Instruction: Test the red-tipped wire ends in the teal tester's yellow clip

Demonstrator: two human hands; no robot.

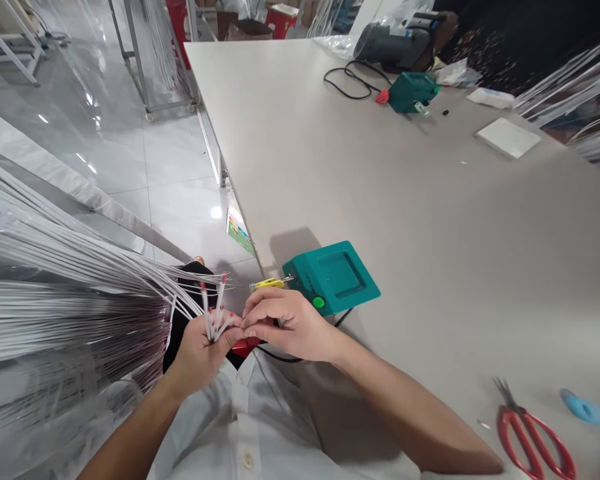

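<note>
Several white wires (pixel 215 321) with reddish tips stick up from my left hand (pixel 203 350), which is closed around them. My right hand (pixel 285 323) meets it at the fingertips, its thumb and fingers pinched together at the wire ends. Whatever lies between those fingertips is too small to make out. Just beyond my right hand, a green box-shaped device (pixel 333 277) with a round green button rests at the table's edge. A yellow clip-like part (pixel 269 284) juts from its left side. A thick bundle of white wires (pixel 105 267) hangs to the left of my hands.
Red-handled scissors (pixel 523 427) and a blue ring-like object (pixel 585 407) lie at the table's (pixel 405 193) right front. Farther back are a second green device (pixel 413 92), a grey motor-like machine (pixel 395 45) and a white flat block (pixel 509 137). A metal rack (pixel 140 80) stands on the floor.
</note>
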